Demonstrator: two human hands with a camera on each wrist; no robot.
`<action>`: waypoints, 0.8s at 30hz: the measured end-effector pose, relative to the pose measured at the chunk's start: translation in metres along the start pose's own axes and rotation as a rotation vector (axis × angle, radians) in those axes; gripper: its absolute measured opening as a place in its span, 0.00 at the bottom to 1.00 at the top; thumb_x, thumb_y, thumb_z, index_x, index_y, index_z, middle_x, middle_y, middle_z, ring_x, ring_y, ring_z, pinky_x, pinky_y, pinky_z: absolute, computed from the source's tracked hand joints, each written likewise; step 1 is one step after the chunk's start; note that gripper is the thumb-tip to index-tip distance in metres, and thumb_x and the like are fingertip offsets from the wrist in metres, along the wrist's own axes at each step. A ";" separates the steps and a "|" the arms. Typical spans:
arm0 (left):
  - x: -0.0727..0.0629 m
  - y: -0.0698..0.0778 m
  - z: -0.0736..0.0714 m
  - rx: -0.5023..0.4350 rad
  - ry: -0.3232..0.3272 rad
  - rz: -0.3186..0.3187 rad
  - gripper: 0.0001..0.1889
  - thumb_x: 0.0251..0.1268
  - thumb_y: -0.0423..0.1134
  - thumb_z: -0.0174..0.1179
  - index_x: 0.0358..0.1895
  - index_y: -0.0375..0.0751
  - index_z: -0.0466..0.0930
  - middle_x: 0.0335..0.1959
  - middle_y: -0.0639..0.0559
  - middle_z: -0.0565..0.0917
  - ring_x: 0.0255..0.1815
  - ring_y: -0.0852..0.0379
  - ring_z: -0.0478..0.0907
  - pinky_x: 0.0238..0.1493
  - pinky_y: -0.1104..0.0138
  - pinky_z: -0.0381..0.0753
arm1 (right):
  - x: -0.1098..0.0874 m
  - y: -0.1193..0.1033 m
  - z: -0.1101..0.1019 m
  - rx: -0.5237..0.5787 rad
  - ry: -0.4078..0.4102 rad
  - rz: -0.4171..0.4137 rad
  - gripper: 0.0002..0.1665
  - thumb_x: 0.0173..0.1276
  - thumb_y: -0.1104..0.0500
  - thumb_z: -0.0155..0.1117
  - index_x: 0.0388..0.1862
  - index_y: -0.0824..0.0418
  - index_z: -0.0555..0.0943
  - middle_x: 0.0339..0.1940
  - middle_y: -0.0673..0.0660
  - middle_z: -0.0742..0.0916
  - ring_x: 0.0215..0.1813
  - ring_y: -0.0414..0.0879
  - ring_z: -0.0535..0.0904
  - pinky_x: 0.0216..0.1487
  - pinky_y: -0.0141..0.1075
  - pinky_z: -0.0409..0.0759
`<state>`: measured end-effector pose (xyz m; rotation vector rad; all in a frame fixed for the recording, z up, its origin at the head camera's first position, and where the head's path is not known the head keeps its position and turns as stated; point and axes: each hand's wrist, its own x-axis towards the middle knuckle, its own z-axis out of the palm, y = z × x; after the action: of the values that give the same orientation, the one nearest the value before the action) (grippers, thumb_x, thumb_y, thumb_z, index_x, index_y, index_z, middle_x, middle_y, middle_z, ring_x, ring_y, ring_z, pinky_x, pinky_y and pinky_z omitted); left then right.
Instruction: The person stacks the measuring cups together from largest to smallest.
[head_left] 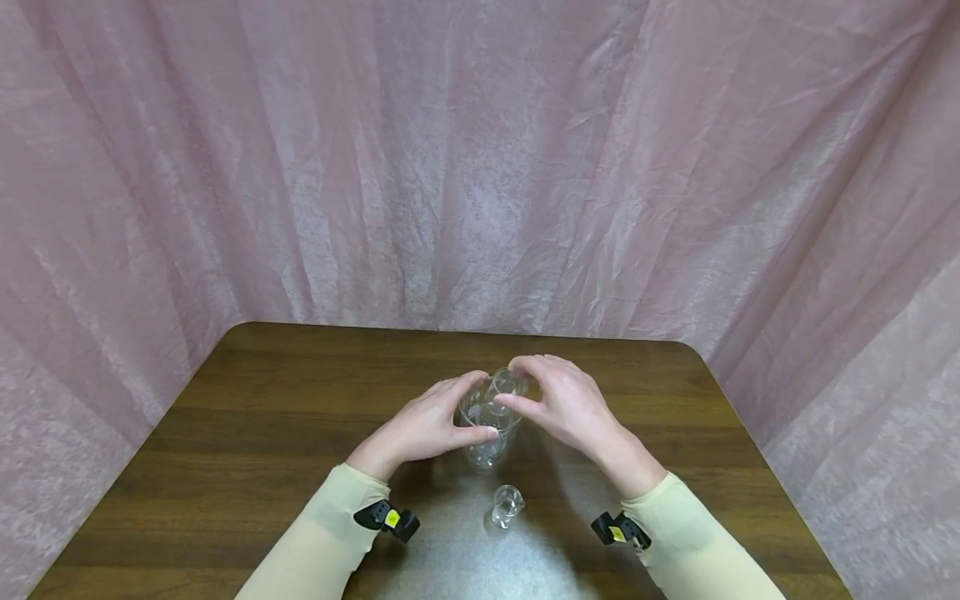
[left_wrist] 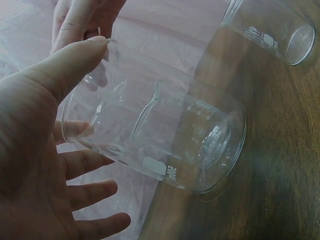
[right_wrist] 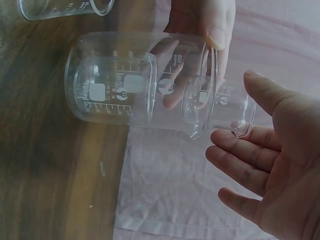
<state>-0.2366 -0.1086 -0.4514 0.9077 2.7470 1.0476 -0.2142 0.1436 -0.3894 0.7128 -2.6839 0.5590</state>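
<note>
Appears to be at the step of nesting clear glass beakers. Pinches a small beaker [right_wrist: 227, 107] near its rim between thumb and fingers of the right hand [head_left: 562, 400], opened only to that width, keeping its base just inside the mouth of a large beaker [right_wrist: 165, 85]. Steadies the large beaker on the wooden tabletop [head_left: 285, 417] with the left hand [head_left: 431, 421], thumb and forefinger spread wide around the rim, other fingers loosely extended. Shows a medium beaker [left_wrist: 185, 132] already standing inside. Next, probably calls for centring the small beaker over the medium one, lowering it straight, then releasing without a knock. Points every mouth upward, with long axes close to vertical. Includes also a tiny beaker [head_left: 507, 506], upright on the tabletop, apart from the stack, below it in the head view.
</note>
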 end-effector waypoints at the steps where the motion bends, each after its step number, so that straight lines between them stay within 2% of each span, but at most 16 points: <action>1: 0.000 0.000 0.000 0.000 0.001 0.002 0.48 0.67 0.71 0.72 0.84 0.57 0.66 0.77 0.52 0.78 0.78 0.45 0.72 0.71 0.39 0.76 | 0.000 0.000 0.001 -0.003 -0.003 0.000 0.28 0.70 0.39 0.81 0.58 0.54 0.89 0.48 0.49 0.91 0.52 0.48 0.88 0.55 0.51 0.85; 15: 0.000 0.000 0.001 0.015 -0.002 -0.009 0.48 0.68 0.71 0.72 0.85 0.57 0.65 0.79 0.51 0.76 0.80 0.45 0.70 0.72 0.39 0.75 | 0.001 0.002 0.010 0.007 -0.055 0.003 0.30 0.70 0.38 0.80 0.61 0.56 0.88 0.57 0.51 0.90 0.60 0.52 0.87 0.58 0.54 0.85; 24: 0.000 -0.001 0.001 0.018 -0.001 -0.004 0.48 0.68 0.70 0.72 0.85 0.57 0.65 0.79 0.52 0.76 0.81 0.44 0.70 0.73 0.38 0.74 | 0.003 0.003 0.016 -0.009 -0.100 -0.004 0.30 0.70 0.37 0.80 0.60 0.55 0.89 0.57 0.51 0.90 0.59 0.52 0.87 0.57 0.54 0.85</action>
<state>-0.2365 -0.1089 -0.4532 0.9050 2.7602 1.0229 -0.2217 0.1377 -0.4033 0.7624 -2.7744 0.5231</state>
